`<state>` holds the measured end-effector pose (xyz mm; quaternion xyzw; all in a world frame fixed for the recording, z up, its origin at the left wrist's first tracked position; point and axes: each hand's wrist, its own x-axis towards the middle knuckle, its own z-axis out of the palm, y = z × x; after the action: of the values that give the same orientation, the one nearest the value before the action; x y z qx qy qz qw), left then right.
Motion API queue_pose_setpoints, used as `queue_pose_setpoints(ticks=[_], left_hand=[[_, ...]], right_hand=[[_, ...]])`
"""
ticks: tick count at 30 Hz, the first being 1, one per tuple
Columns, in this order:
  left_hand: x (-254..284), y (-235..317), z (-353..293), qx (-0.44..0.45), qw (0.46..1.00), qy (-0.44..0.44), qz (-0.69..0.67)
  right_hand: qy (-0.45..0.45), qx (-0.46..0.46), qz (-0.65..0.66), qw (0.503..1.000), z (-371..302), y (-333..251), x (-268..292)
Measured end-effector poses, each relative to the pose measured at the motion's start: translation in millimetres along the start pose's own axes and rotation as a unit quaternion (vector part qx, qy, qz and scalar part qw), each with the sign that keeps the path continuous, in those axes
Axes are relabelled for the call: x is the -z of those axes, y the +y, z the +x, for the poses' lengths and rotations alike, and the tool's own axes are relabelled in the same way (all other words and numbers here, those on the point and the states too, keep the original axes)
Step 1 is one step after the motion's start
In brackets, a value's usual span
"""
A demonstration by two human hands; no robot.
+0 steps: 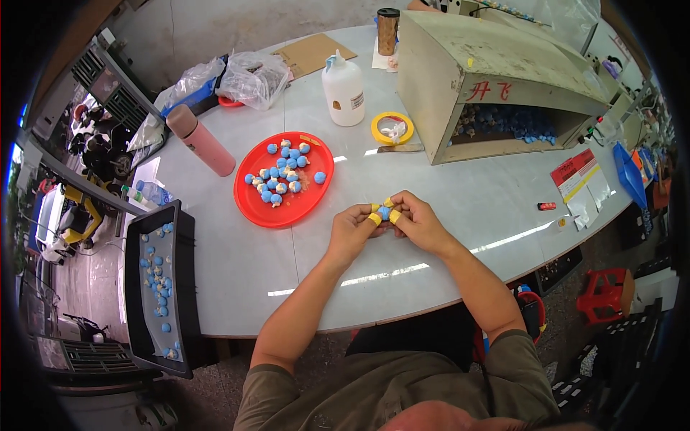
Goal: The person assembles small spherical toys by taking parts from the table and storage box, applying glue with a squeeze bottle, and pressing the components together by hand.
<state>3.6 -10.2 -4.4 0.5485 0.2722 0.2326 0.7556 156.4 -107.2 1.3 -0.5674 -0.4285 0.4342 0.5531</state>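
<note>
A small round blue piece (384, 213) is pinched between my two hands above the table's middle. My left hand (352, 228) grips its left side, and my right hand (419, 226) closes on it from the right. Yellow tape wraps several of my fingertips. Just left of my hands lies a red round plate (251, 205) with a heap of similar blue pieces (282, 174), some showing cream-coloured parts. What exactly these pieces are is too small to make out.
At the left edge stands a black tray (188, 287) with more blue pieces. Behind the plate are a pink bottle (205, 147) and a white plastic bottle (343, 93). A yellow tape roll (392, 129) lies before a large beige metal box (438, 79) holding blue pieces.
</note>
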Motion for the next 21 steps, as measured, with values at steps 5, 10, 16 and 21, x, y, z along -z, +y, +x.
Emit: queue_pose_setpoints(ticks=[5, 10, 16, 21], left_hand=[[1, 0, 0, -0.002, 1.0, -0.012, 0.001], [2, -9, 2, -0.016, 1.0, -0.015, -0.005], [0, -11, 0, -0.022, 1.0, -0.011, -0.01], [-1, -9, -1, -0.013, 1.0, -0.009, -0.009]], right_hand=[[-0.012, -0.016, -0.011, 1.0, -1, -2, 1], [-0.025, -0.011, -0.018, 0.999, -1, -5, 1], [-0.027, -0.016, -0.027, 0.999, -2, -3, 0], [-0.025, -0.021, -0.028, 0.999, -3, -4, 0]])
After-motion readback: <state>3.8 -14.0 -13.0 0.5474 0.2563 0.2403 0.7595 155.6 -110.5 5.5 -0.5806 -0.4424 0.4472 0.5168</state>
